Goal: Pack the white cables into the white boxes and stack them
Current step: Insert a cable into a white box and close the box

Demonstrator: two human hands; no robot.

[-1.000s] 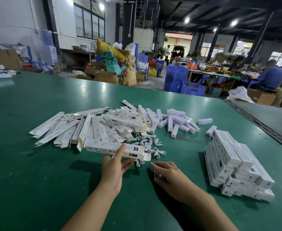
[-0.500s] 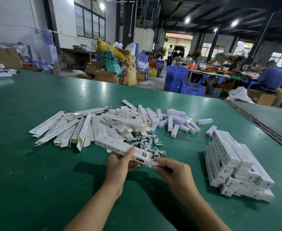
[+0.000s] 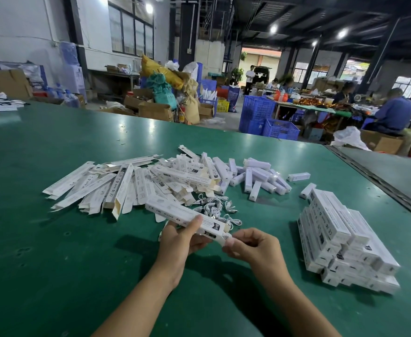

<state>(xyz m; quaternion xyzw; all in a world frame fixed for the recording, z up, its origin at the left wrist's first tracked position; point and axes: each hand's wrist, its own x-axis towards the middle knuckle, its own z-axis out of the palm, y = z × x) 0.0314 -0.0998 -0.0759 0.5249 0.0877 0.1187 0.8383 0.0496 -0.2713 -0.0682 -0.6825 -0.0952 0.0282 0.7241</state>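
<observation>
head view: the left hand (image 3: 182, 239) grips a white box (image 3: 175, 211) above the desk (image 3: 53, 263). the right hand (image 3: 250, 244), a second ago down on the desk, now pinches the box's near end, so one of the cables (image 3: 214, 206) heaped just beyond is probably going in. the packed stack (image 3: 340, 237) lies right of the hands.

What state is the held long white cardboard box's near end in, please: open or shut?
Open: on the white box, the end flap sticks out untucked beside the right hand.

A single wide-angle view, worn on the head, looks forward and down from close behind the left grip (image 3: 180, 242) and right grip (image 3: 253, 246). Both sit low and central, and the table (image 3: 53, 263) stretches away beyond them.
</observation>
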